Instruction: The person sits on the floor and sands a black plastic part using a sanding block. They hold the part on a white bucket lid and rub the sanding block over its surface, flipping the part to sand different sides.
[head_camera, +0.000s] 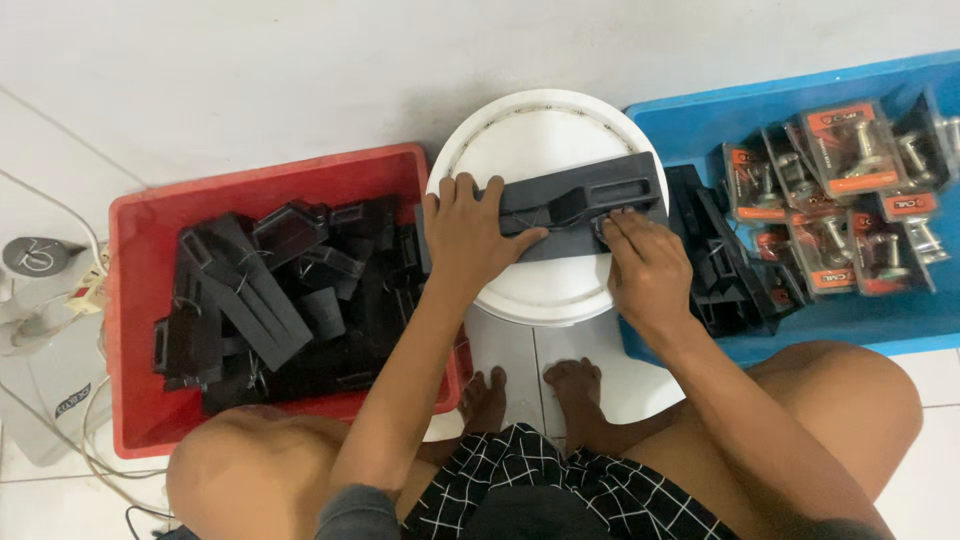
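Observation:
A long black plastic part (590, 197) lies across a round white lid (540, 140) between my knees. My left hand (468, 232) presses down on the part's left end, fingers spread over it. My right hand (645, 268) has its fingertips pinched on the part's lower edge near the middle-right, where thin wire pieces show. Whether the right fingers hold a small piece I cannot tell.
A red bin (135, 300) on the left holds several black plastic parts (270, 290). A blue bin (700, 120) on the right holds more black parts (725, 270) and several clear blister packs of metal hardware (850, 190). Cables and a grey device (40, 260) lie at far left.

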